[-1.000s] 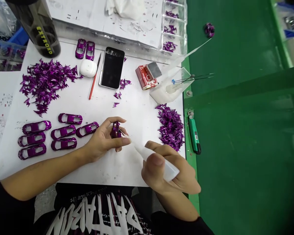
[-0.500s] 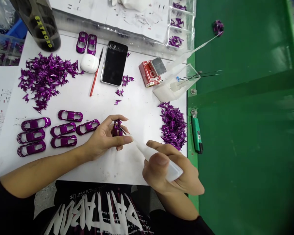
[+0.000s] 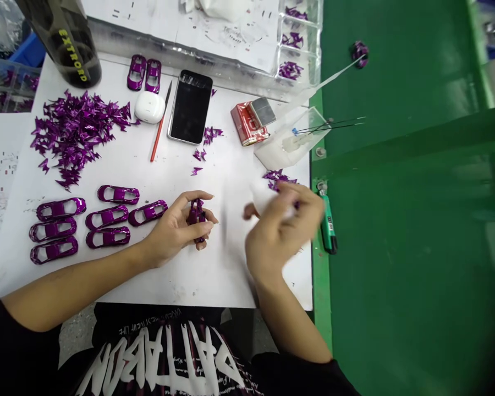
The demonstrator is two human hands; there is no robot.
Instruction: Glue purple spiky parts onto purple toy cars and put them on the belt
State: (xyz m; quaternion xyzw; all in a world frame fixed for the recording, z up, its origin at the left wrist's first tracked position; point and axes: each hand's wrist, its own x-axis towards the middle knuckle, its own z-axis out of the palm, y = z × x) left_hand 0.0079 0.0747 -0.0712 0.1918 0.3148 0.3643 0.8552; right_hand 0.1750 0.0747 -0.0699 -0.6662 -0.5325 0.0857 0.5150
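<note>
Above paper (image 3: 214, 278), left hand (image 3: 173, 234) grips purple car shell (image 3: 197, 219); right hand (image 3: 278, 228) blurred, state unclear.

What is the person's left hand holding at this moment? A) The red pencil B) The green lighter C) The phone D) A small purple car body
D: the left hand grips a small purple car body between thumb and fingers, while the phone lies on the table.
</note>
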